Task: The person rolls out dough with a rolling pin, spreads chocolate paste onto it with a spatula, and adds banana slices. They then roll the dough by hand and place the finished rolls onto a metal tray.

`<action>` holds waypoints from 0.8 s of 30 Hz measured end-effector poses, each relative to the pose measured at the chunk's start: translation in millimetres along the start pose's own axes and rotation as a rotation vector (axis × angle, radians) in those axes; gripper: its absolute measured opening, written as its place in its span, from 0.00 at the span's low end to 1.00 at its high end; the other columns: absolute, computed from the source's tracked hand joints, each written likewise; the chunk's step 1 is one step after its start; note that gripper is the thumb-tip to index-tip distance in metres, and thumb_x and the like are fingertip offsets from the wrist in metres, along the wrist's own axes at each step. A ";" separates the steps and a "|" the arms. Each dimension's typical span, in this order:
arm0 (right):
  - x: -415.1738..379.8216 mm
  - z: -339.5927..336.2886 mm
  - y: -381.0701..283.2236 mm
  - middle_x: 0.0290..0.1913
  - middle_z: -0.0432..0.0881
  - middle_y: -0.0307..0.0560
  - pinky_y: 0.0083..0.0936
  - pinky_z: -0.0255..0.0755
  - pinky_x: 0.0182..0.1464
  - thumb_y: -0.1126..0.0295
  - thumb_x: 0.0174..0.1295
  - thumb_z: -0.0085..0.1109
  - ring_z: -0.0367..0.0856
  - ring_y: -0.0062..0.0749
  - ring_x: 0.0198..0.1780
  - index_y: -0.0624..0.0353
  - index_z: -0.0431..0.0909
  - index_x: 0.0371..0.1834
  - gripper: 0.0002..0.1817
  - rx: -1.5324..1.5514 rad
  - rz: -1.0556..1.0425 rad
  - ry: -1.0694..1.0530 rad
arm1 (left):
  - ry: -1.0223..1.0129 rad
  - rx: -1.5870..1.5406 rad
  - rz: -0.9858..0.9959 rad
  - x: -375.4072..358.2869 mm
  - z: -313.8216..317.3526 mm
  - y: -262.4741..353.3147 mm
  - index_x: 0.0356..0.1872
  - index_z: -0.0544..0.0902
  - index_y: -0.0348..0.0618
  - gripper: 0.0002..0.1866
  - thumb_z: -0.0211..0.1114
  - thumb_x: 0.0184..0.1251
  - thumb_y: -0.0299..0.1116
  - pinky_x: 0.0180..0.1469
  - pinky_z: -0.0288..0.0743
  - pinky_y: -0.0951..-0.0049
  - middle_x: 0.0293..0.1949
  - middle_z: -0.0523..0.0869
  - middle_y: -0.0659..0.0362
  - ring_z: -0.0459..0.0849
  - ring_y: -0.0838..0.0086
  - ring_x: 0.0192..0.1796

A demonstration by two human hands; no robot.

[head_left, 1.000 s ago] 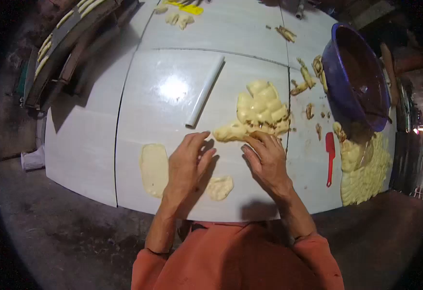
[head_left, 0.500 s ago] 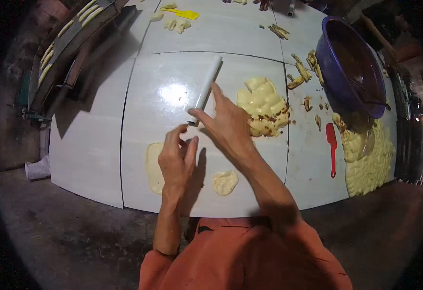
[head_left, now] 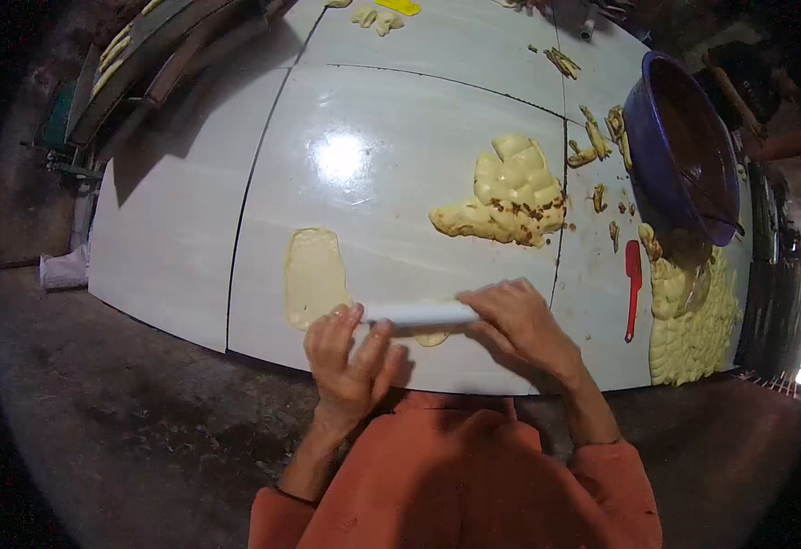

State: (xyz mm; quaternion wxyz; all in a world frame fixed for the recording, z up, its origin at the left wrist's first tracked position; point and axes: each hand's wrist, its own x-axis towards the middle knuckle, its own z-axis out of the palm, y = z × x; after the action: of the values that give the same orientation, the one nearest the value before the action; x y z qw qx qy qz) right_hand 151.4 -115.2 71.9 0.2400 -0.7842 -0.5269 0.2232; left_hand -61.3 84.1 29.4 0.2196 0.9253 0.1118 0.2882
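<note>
White rolling pin: is lying crosswise between the two hands, its long axis running roughly along the near edge of the tabletop.
Small dough piece: is sitting beneath the pin, mostly hidden, with a rounded part showing on the person's side.
Nearer hand: neither is clearly standing closer, since each is meeting one end of the pin.
Right hand: is grasping the pin's right end, back facing up, fingers bending over it and pointing left; the forearm is slanting inward from the lower right.
Left hand: is meeting the left end with bent, parted fingers pointing away from the body; blur is hiding whether they are gripping it, so one cannot tell. Its forearm is rising from the lower left.
Flat dough: is lying just beyond the left hand's fingertips, its long axis running away from the person.
Dough pile: is resting beyond the right hand, lumpy and flecked with brown.
Red spatula: is lying farther right, near a purple basin.
</note>
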 end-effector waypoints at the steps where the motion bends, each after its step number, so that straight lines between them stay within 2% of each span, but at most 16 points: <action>1: -14.6 17.0 8.8 0.50 0.86 0.48 0.42 0.68 0.62 0.61 0.71 0.65 0.82 0.42 0.55 0.54 0.79 0.67 0.23 0.006 -0.050 0.018 | -0.066 -0.016 0.001 -10.0 7.6 7.8 0.67 0.83 0.53 0.29 0.78 0.65 0.39 0.77 0.60 0.42 0.71 0.77 0.51 0.72 0.55 0.76; 2: -24.3 26.4 12.1 0.57 0.83 0.47 0.45 0.66 0.66 0.61 0.70 0.67 0.79 0.42 0.60 0.50 0.79 0.69 0.25 -0.015 -0.007 -0.044 | -0.185 0.042 0.012 -19.6 16.0 11.4 0.72 0.79 0.50 0.31 0.74 0.69 0.44 0.79 0.55 0.36 0.74 0.76 0.50 0.68 0.52 0.79; 3: -27.4 32.4 12.5 0.57 0.83 0.47 0.45 0.66 0.66 0.61 0.70 0.67 0.79 0.42 0.60 0.50 0.79 0.69 0.25 -0.009 -0.003 -0.049 | -0.192 0.040 0.007 -19.5 23.2 17.4 0.72 0.79 0.50 0.31 0.74 0.69 0.44 0.79 0.55 0.36 0.74 0.76 0.50 0.68 0.52 0.79; 5: -25.9 45.8 11.1 0.64 0.79 0.47 0.51 0.63 0.70 0.60 0.69 0.69 0.74 0.43 0.66 0.46 0.76 0.73 0.29 -0.303 0.023 0.097 | -0.485 0.088 -0.176 -15.4 37.3 25.8 0.74 0.75 0.44 0.34 0.72 0.71 0.44 0.78 0.49 0.26 0.76 0.73 0.44 0.66 0.43 0.80; 6: -24.6 56.8 13.9 0.76 0.71 0.50 0.63 0.53 0.77 0.54 0.71 0.66 0.66 0.49 0.76 0.44 0.73 0.78 0.32 -0.282 0.128 0.084 | -0.487 0.091 -0.204 -12.6 42.4 23.6 0.77 0.73 0.42 0.33 0.63 0.77 0.49 0.77 0.43 0.21 0.78 0.71 0.44 0.63 0.41 0.82; 7: -22.0 65.1 15.1 0.76 0.71 0.50 0.63 0.53 0.77 0.54 0.71 0.66 0.66 0.49 0.76 0.44 0.73 0.78 0.32 -0.274 0.126 0.080 | -0.493 0.096 -0.210 -8.2 44.5 20.8 0.77 0.73 0.42 0.33 0.63 0.77 0.49 0.77 0.43 0.21 0.78 0.71 0.44 0.63 0.41 0.82; 9: -12.2 77.3 13.9 0.84 0.62 0.54 0.69 0.40 0.81 0.48 0.72 0.62 0.56 0.53 0.84 0.43 0.71 0.80 0.34 -0.365 0.269 0.164 | -0.484 0.195 -0.215 7.1 49.0 13.6 0.78 0.72 0.42 0.33 0.58 0.80 0.50 0.78 0.38 0.21 0.78 0.70 0.43 0.62 0.42 0.82; 10: -4.4 78.7 15.7 0.88 0.51 0.57 0.76 0.27 0.81 0.48 0.74 0.58 0.43 0.59 0.88 0.45 0.68 0.82 0.35 -0.328 0.315 0.141 | -0.494 0.183 -0.253 15.8 52.1 9.0 0.79 0.71 0.43 0.33 0.55 0.81 0.50 0.78 0.33 0.21 0.79 0.69 0.42 0.59 0.43 0.83; 13: 24.8 78.6 20.6 0.88 0.49 0.61 0.79 0.25 0.79 0.50 0.75 0.58 0.37 0.63 0.88 0.46 0.65 0.84 0.36 -0.430 0.410 0.221 | -0.434 0.244 -0.274 45.4 67.0 -4.0 0.79 0.71 0.44 0.31 0.55 0.81 0.47 0.78 0.31 0.20 0.80 0.68 0.42 0.58 0.42 0.84; 15: 49.4 76.1 34.8 0.89 0.43 0.63 0.82 0.24 0.78 0.50 0.76 0.57 0.33 0.66 0.88 0.46 0.62 0.85 0.37 -0.474 0.407 0.263 | -0.396 0.234 -0.290 66.3 79.3 -18.3 0.81 0.69 0.46 0.30 0.52 0.83 0.44 0.77 0.28 0.18 0.82 0.63 0.40 0.53 0.40 0.85; 17: 73.6 74.3 51.0 0.90 0.36 0.63 0.82 0.22 0.78 0.47 0.75 0.58 0.27 0.65 0.89 0.45 0.61 0.86 0.39 -0.547 0.352 0.466 | -0.292 0.281 -0.304 96.3 91.2 -32.3 0.80 0.71 0.47 0.31 0.57 0.82 0.48 0.75 0.31 0.16 0.81 0.64 0.40 0.55 0.40 0.85; 18: 88.1 68.2 55.6 0.90 0.36 0.63 0.82 0.22 0.78 0.47 0.75 0.58 0.27 0.65 0.89 0.45 0.61 0.86 0.39 -0.551 0.351 0.464 | -0.290 0.279 -0.306 108.2 98.0 -41.5 0.80 0.71 0.47 0.31 0.57 0.82 0.48 0.75 0.31 0.16 0.81 0.64 0.40 0.55 0.40 0.85; 20: 112.9 50.0 56.9 0.87 0.44 0.64 0.75 0.31 0.80 0.41 0.75 0.57 0.36 0.64 0.87 0.46 0.65 0.84 0.38 -0.582 0.296 0.562 | -0.188 0.318 -0.229 130.6 109.3 -59.9 0.81 0.69 0.46 0.33 0.56 0.82 0.51 0.75 0.33 0.15 0.82 0.63 0.40 0.53 0.41 0.85; 21: 109.8 44.5 53.3 0.87 0.44 0.64 0.75 0.31 0.80 0.41 0.75 0.57 0.36 0.64 0.87 0.46 0.65 0.84 0.38 -0.587 0.285 0.572 | -0.222 0.353 -0.214 136.9 113.2 -67.0 0.83 0.64 0.48 0.36 0.58 0.82 0.53 0.77 0.34 0.17 0.83 0.60 0.42 0.51 0.41 0.86; 23: 93.7 34.8 46.2 0.79 0.58 0.63 0.64 0.49 0.79 0.40 0.71 0.63 0.55 0.59 0.81 0.48 0.73 0.78 0.37 -0.287 -0.053 0.583 | -0.232 0.270 -0.139 138.0 104.6 -66.8 0.83 0.64 0.47 0.37 0.58 0.81 0.54 0.78 0.37 0.19 0.83 0.60 0.42 0.50 0.41 0.86; 24: 84.5 27.6 39.7 0.66 0.73 0.55 0.51 0.65 0.69 0.46 0.66 0.70 0.73 0.48 0.66 0.50 0.79 0.69 0.33 -0.272 -0.152 0.512 | -0.262 0.221 -0.139 131.8 98.5 -64.2 0.83 0.63 0.46 0.38 0.59 0.80 0.54 0.78 0.40 0.21 0.83 0.59 0.41 0.50 0.40 0.86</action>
State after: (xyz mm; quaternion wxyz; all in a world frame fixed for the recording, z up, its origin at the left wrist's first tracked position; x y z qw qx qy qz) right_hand 192.4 -45.5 17.8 0.2737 -0.7982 -0.5317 -0.0731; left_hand 97.5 150.8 -9.7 0.1485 0.9635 0.1771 0.1352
